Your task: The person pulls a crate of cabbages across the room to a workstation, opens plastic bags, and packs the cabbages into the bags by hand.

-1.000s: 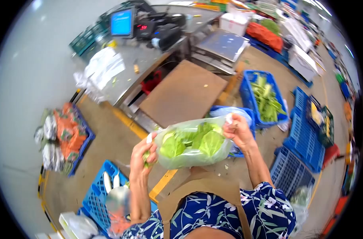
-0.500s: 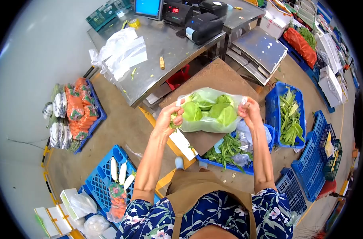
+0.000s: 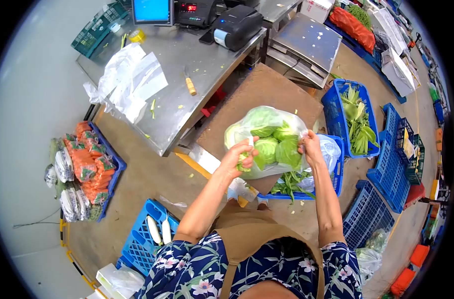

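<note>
A clear plastic bag [image 3: 267, 117] full of green leafy heads [image 3: 268, 149] is held up in front of me, over the brown board [image 3: 267, 89]. My left hand [image 3: 239, 157] has its fingers closed on the bag's near left edge, close to some green leaf. On the right side, my right hand [image 3: 310, 145] pinches the edge of the same bag. The heads lie bunched together inside, seen through the plastic and the bag's opening.
A metal table [image 3: 172, 79] carries white bags [image 3: 124, 82], a knife [image 3: 190, 83] and a printer [image 3: 237, 26]. Blue baskets of greens [image 3: 356, 119] stand right. Bagged carrots [image 3: 90, 167] are left, white radishes [image 3: 165, 230] in a blue crate lower left.
The bag has changed from stretched sideways to rounder and wider, and more heads show. My hands are closer together, still holding it. The view has shifted.
</note>
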Demonstrator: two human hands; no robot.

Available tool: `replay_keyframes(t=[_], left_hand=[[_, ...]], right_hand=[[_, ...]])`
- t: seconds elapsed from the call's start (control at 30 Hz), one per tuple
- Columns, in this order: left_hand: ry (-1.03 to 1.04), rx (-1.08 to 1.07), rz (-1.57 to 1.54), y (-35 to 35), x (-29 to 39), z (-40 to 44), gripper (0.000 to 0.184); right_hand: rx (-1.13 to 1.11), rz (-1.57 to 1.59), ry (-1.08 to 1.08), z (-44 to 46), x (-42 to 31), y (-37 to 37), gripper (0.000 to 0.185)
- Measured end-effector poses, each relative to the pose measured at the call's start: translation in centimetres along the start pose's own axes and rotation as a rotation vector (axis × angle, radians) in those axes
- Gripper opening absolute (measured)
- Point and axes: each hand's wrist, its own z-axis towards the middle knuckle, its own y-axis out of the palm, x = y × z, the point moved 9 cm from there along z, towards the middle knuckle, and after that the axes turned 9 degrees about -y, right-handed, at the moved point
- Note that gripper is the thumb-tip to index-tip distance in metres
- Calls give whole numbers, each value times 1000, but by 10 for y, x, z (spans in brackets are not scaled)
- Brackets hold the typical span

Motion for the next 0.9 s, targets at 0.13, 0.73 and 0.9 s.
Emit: replay_keyframes(t=[0.13,0.73,0.9], left_hand=[[38,-70,35,11,25,-15,46],[67,1,78,-18,66,4,43],[-22,174,132,-55,19,18,44]], right_hand=[[29,-115,-55,6,-21,20,14],[99,-250,-93,13,13,11,16],[222,-273,-75,1,77,-30,8]])
